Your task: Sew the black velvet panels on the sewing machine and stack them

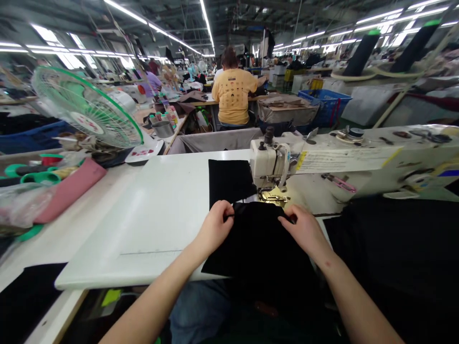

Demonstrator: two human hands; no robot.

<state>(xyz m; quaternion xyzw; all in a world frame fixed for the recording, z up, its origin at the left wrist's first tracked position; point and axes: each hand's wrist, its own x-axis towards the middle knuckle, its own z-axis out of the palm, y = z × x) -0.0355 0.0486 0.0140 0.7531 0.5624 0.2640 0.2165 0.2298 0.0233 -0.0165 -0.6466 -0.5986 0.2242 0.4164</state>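
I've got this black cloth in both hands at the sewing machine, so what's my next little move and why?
I'd probably ease the black cloth's far edge slightly toward the presser foot, keeping it level. The left hand and right hand pinch it on either side, and that edge appears to lie just on your side of the foot.

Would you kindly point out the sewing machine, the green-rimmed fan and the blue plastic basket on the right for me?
Sewing machine (267,160): head view, on its white needle-end housing.
Green-rimmed fan (88,123): head view, on its centre hub.
Blue plastic basket (321,106): head view, on its side wall.
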